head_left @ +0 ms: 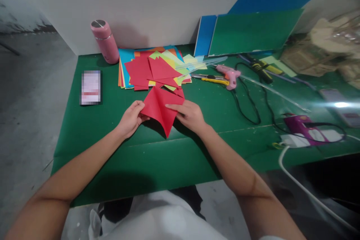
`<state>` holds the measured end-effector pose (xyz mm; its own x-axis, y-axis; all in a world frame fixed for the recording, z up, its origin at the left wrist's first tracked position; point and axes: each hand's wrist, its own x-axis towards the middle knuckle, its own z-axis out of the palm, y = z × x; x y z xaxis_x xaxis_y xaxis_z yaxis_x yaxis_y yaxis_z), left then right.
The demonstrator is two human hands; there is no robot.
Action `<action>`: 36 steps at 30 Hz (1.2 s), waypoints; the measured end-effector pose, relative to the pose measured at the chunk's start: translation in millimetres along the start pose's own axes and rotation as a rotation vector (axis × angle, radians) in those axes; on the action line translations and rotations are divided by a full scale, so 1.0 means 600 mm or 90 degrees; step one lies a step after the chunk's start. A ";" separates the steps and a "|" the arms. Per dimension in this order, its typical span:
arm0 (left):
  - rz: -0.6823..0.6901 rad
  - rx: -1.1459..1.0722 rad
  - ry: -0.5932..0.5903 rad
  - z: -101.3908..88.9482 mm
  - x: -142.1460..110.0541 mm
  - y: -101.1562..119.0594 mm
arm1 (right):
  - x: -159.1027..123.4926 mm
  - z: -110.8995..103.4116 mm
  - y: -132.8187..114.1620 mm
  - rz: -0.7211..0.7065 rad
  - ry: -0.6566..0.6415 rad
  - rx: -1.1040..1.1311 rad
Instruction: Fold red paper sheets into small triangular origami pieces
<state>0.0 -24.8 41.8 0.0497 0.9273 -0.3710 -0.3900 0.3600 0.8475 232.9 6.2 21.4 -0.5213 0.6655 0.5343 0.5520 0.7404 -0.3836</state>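
A red folded paper sheet (159,109) lies on the green table (92,135) in front of me, its lower corner pointing toward me. My left hand (131,119) pinches its left corner. My right hand (189,114) presses fingers down on its right half, near the fold. Just beyond it sits a pile of coloured paper sheets (152,68), red ones on top, with yellow-green and blue ones beneath.
A pink bottle (105,41) stands at the back left, a phone (90,87) lies left of the pile. Right of the pile lie a yellow utility knife (211,78), a pink glue gun (230,75), black cables, and a purple device (303,126). Blue and green boards (253,32) lean on the wall.
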 end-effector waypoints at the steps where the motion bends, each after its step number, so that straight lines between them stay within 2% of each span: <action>1: 0.008 0.006 0.009 -0.002 0.001 0.003 | -0.001 0.000 0.001 -0.002 0.015 0.006; 4: 0.012 0.030 -0.004 -0.014 0.010 0.011 | -0.001 -0.005 0.002 0.021 0.076 0.047; 9: -0.041 0.102 -0.140 -0.045 0.029 0.024 | 0.000 -0.018 0.001 0.024 0.126 0.131; 11: -0.045 0.084 -0.176 -0.049 0.031 0.027 | 0.001 -0.020 0.000 0.007 0.106 0.147; 16: -0.032 0.044 -0.255 -0.043 0.021 0.030 | 0.003 -0.019 -0.010 -0.052 -0.040 0.148; 19: -0.045 0.016 -0.233 -0.037 0.017 0.029 | 0.004 -0.013 -0.017 -0.095 -0.068 0.151; 24: -0.049 0.076 -0.132 -0.029 0.020 0.014 | 0.001 -0.004 -0.010 -0.104 -0.082 0.131; 28: 0.069 0.096 -0.115 -0.026 0.026 -0.003 | 0.003 -0.006 0.006 -0.070 -0.071 0.107; 31: 0.144 0.149 -0.084 -0.028 0.031 -0.007 | 0.004 -0.013 0.012 -0.058 -0.110 0.084; 36: 0.096 0.225 -0.059 -0.033 0.033 -0.009 | 0.004 -0.022 0.004 -0.116 -0.189 0.034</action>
<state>-15.0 -10.5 22.6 0.1046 0.9719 -0.2111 -0.0596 0.2180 0.9741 241.5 8.6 31.5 -0.7785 0.5153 0.3583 0.4026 0.8479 -0.3449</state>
